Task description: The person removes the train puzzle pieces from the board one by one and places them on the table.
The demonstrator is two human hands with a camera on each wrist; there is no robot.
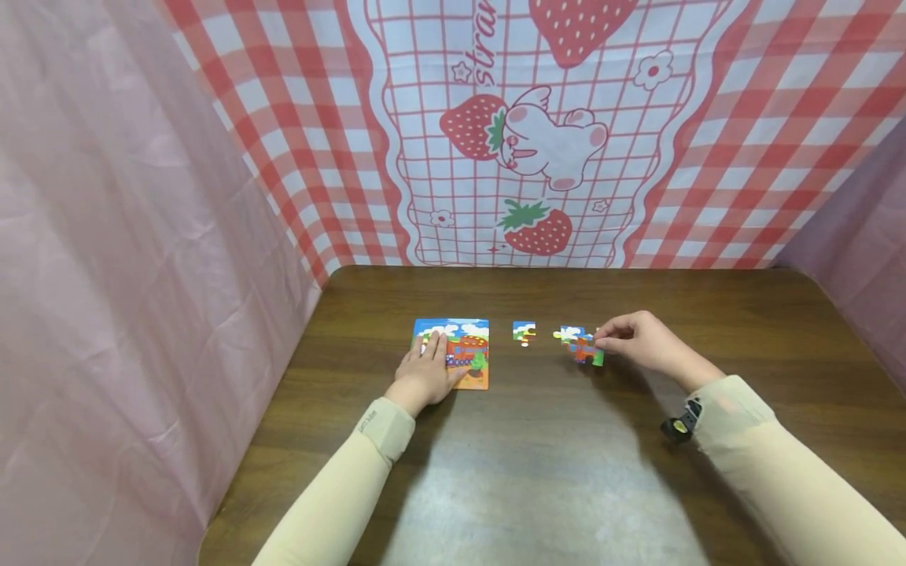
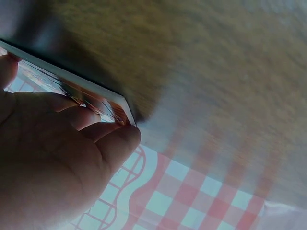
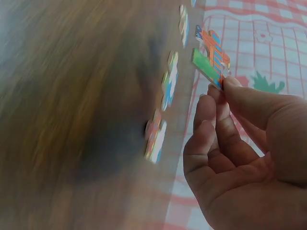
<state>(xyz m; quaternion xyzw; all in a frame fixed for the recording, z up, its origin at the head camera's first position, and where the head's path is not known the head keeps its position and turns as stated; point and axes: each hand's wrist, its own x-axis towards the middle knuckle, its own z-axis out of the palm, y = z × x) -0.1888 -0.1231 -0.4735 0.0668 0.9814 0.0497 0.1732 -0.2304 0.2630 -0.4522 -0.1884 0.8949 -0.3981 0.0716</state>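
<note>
My left hand (image 1: pixel 422 375) lies with its fingers stretched over the left part of a puzzle board (image 1: pixel 476 339) printed with a red train, clouds and a green plant. Seen from the left wrist, its fingertips rest on the face of the board (image 2: pixel 72 76), near the thick edge. Between thumb and fingertips, my right hand (image 1: pixel 650 346) pinches a jigsaw piece (image 3: pixel 211 55) coloured orange, blue and green. That piece is raised above the table. Close behind it lies a blue and white jigsaw piece (image 1: pixel 569 334), partly overlapped in the head view.
Another jigsaw piece (image 1: pixel 524 332) lies between the board and the right hand. From the right wrist, several loose pieces show in a row, one of them pink and white (image 3: pixel 156 136). A strawberry-print cloth (image 1: pixel 495 228) hangs behind the brown table (image 1: pixel 524 472); a pink curtain (image 1: pixel 127 275) hangs at the left.
</note>
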